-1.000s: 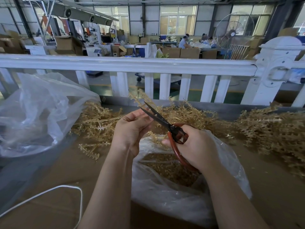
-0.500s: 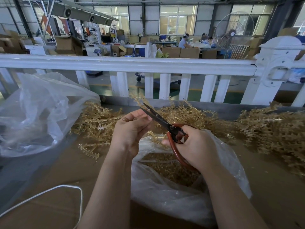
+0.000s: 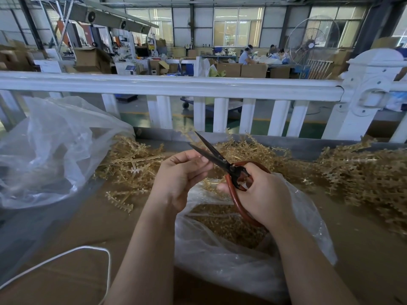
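Observation:
My right hand (image 3: 262, 192) grips a pair of scissors (image 3: 220, 161) with red-brown loop handles and dark blades; the blades are parted and point up and left. My left hand (image 3: 178, 175) is raised beside the blades, its fingertips pinching a small gold plastic piece right at the lower blade; the piece is mostly hidden. Both hands hover over a clear plastic bag (image 3: 231, 256) that holds a heap of small gold cut pieces (image 3: 226, 223). Gold plastic branched sprues (image 3: 132, 161) lie piled on the table behind the hands.
A larger pile of gold sprues (image 3: 363, 179) fills the right side. A big crumpled clear bag (image 3: 50, 146) sits at the left. A white cord (image 3: 88, 249) loops across the brown cardboard tabletop (image 3: 77, 227). A white railing (image 3: 176, 86) runs along the far edge.
The scissor blades have opened a little wider; both hands stay in almost the same place over the bag.

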{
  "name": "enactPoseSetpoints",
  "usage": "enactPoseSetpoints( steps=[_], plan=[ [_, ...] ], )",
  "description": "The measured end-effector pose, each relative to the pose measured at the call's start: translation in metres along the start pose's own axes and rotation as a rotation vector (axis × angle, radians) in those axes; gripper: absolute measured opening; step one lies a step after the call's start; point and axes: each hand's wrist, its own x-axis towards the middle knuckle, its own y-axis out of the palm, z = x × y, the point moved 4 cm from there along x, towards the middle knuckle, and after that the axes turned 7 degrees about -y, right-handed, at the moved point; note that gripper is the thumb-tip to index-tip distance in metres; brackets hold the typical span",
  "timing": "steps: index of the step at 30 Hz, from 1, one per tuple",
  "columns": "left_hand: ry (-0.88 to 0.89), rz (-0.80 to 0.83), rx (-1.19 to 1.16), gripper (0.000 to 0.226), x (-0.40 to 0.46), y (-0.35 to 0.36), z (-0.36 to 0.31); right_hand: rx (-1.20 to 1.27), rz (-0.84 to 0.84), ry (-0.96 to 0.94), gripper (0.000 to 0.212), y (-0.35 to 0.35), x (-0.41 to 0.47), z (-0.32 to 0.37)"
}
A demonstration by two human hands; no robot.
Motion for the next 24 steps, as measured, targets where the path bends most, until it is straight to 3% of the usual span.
enactPoseSetpoints(
  steps=[2,11,16,24],
  plan=[
    [0.008,0.0,0.016,0.007,-0.0003,0.001,-0.0003,0.008,-0.003,0.001,0.061,0.0,0.0004,-0.0003],
    [0.025,-0.009,0.077,0.028,0.0008,-0.0011,0.0012,0.018,-0.023,-0.016,0.064,-0.0006,0.0,-0.0001],
    [0.015,-0.025,0.068,0.007,0.0023,-0.0025,0.0021,-0.003,-0.043,-0.023,0.066,-0.0013,-0.0004,0.0001],
    [0.025,-0.023,0.058,0.011,0.0026,-0.0053,0.0021,-0.017,-0.085,-0.052,0.063,-0.003,-0.0009,-0.0004]
  ],
)
